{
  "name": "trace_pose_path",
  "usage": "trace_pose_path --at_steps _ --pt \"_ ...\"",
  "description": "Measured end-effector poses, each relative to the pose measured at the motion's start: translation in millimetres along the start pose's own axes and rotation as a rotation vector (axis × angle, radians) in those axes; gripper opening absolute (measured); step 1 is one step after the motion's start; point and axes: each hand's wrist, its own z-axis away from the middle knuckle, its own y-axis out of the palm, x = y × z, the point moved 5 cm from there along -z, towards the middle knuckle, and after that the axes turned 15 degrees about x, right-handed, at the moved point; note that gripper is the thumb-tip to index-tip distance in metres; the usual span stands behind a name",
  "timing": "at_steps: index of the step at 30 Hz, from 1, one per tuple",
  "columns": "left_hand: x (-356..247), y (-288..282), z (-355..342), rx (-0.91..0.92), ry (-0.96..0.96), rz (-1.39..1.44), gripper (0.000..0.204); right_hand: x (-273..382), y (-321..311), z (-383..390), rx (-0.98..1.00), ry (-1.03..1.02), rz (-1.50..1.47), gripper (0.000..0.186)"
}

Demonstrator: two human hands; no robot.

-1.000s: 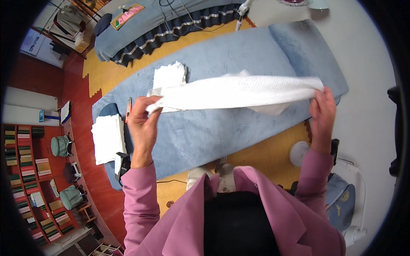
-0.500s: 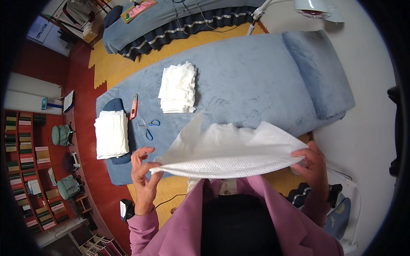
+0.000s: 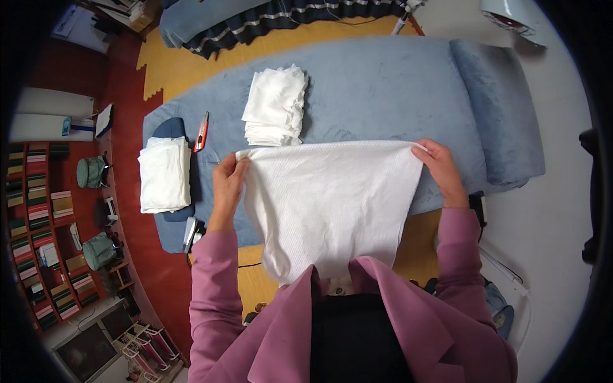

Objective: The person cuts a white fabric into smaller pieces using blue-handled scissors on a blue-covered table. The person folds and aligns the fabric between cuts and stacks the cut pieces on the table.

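A white textured cloth (image 3: 332,198) is stretched between my two hands, its far edge pulled nearly straight. My left hand (image 3: 228,182) pinches its far left corner, and my right hand (image 3: 439,167) pinches the far right corner. The cloth hangs toward my body over the near edge of the blue bed (image 3: 377,89). Beyond it lies a pile of folded white cloths (image 3: 274,105). Left of my left hand, a second white stack (image 3: 165,175) rests on a dark blue pad (image 3: 171,127). A red box cutter (image 3: 202,132) lies beside that stack. The scissors are mostly hidden behind the left hand and cloth.
A blue pillow (image 3: 504,115) sits at the bed's right end. A lamp (image 3: 511,19) stands at the far right. Bookshelves (image 3: 48,236) and green chairs (image 3: 99,250) line the left side. Another draped bed (image 3: 223,22) is at the back.
Both hands have moved away from my body, carrying the cloth's held edge farther over the bed. The cloth now hangs toward me, and it covers the spot near the scissors.
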Motion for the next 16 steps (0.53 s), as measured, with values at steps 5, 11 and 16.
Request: trace_pose_path --at_steps 5,11,16 --pt "82.6 32.2 -65.8 0.004 -0.047 -0.102 0.027 -83.6 -18.4 -57.1 -0.067 0.094 0.043 0.017" --pt "156.5 65.5 -44.6 -0.188 -0.218 -0.385 0.063 -129.7 -11.7 -70.8 -0.586 -0.062 0.761 0.032" --pt "190.8 92.3 18.7 -0.051 -0.532 -0.309 0.084 -179.6 123.4 -64.7 -0.031 0.059 0.314 0.032"
